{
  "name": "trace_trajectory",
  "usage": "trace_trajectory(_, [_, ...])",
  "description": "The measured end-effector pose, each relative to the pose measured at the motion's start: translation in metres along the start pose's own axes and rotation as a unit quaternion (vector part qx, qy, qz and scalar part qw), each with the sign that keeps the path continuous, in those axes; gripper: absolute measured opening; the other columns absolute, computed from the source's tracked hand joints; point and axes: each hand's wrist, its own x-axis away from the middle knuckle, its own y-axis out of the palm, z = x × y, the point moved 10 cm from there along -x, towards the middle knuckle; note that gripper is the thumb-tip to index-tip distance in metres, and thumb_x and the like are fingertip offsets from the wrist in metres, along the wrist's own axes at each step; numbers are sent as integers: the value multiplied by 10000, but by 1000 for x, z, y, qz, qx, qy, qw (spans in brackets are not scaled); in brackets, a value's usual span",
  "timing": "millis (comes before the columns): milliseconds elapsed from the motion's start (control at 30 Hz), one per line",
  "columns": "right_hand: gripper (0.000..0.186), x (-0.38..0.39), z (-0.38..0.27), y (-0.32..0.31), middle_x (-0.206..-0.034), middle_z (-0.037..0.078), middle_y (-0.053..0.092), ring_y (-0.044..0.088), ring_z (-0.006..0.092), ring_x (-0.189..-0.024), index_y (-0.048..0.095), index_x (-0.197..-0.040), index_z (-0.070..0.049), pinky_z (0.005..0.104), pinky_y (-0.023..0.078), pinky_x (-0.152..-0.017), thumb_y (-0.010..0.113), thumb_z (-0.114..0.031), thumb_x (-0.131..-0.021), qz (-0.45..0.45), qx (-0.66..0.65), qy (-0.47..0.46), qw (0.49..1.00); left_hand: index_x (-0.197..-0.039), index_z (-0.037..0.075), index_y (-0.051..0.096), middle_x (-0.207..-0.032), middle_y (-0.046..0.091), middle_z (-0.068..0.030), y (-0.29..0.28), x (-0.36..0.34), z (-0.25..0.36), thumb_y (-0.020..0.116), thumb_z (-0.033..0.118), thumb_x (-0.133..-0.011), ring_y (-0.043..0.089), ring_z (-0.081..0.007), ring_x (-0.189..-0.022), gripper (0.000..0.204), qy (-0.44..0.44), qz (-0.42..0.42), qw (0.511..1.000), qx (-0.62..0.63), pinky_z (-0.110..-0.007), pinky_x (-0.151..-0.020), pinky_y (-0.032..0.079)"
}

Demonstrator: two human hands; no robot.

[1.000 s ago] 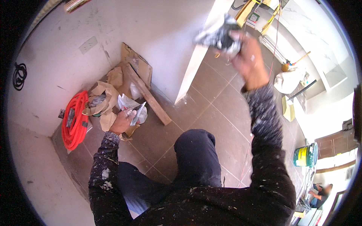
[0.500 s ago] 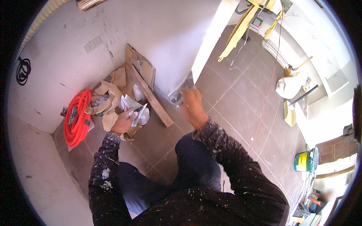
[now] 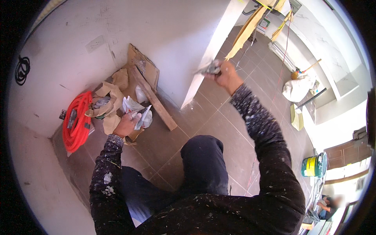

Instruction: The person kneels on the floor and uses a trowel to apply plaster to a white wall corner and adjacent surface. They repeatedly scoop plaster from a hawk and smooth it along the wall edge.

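Observation:
My left hand (image 3: 126,124) is closed on a flat, silvery scraper (image 3: 141,119) smeared with white, held low in front of crumpled brown paper and white bags. My raised right hand (image 3: 229,77) grips a grey, smudged putty scraper (image 3: 210,69) at the bright vertical corner of the white wall (image 3: 164,43); whether the blade touches it I cannot tell. Under that wall, a wooden plank (image 3: 156,105) lies slanting against torn cardboard (image 3: 143,58).
An orange coiled hose (image 3: 75,131) lies by the left wall. A red cord crosses the tiled floor (image 3: 211,133). On the right are a dustpan (image 3: 296,116), a white sack (image 3: 293,89), a green bucket (image 3: 313,167) and a seated co-worker (image 3: 328,208) farther back.
My right hand with its scraper swung down and leftward from the top, then rose partway back up along the wall's corner. My left hand stays low in nearly the same place.

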Motion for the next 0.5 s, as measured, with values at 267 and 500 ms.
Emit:
trace_trajectory(267, [270,116,-187,114,-1251,271,539,595,452,-1138,457,-1183,102,618,539,-957,440,-49,-960,-100,64,-236,964,-1269,-14,598,-1127,681,-125,13,-1,-9,522,304,-1025,602,-199,-1016,408,-64,-35,997,4,-353,-953,451])
trace_trajectory(500, [364,96,-80,-2,-1129,152,665,671,232,-959,569,-1226,67,365,540,-867,578,-183,-961,37,117,-334,935,-1265,-36,595,-1089,676,-71,10,0,-9,526,312,-1024,571,-147,-977,429,-64,-27,997,29,-325,-913,466])
